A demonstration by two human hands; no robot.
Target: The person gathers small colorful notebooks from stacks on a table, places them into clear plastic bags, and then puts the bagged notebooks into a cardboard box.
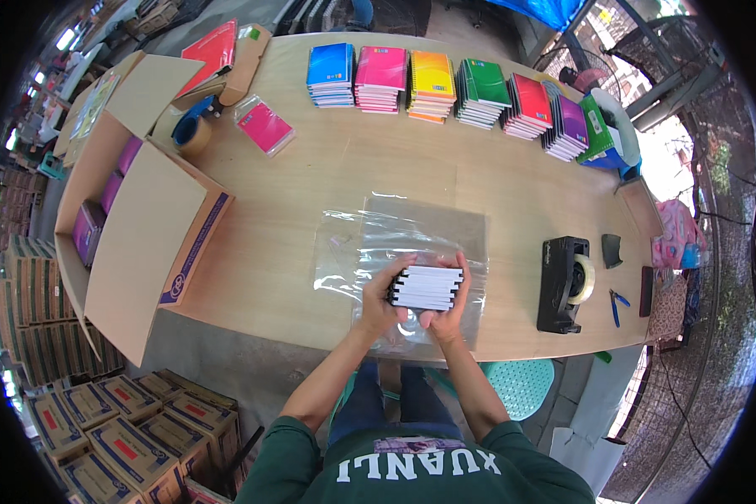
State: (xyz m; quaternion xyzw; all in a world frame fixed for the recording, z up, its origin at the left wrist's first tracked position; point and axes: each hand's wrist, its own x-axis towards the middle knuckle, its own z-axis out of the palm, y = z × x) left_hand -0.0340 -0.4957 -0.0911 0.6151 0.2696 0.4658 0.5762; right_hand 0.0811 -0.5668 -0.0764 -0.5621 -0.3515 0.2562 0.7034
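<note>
Head view: both hands hold one bundle of notebooks (427, 288), the left hand (380, 301) curled around one end and the right hand (452, 312) around the other, thumbs on the near side. White page edges face up between the fingers. Clear plastic (428, 223) lies under and beyond the fingertips on the table (269, 227); whether the bundle touches it, I cannot tell.

As far as shows, this bundle looks gathered and fairly even, but no plastic seems to cover it yet. Straight beyond the fingers and off to the right, blue (330, 74), pink (382, 77), yellow (432, 84), green (482, 91), red (526, 105) and purple stacks (566, 128) remain out. Well left of the fingers, an open box (147, 252) already has purple packs (88, 233) inside. Right of the fingers stands a tape dispenser (554, 290), with pliers (616, 309) farther out, both untouched.
</note>
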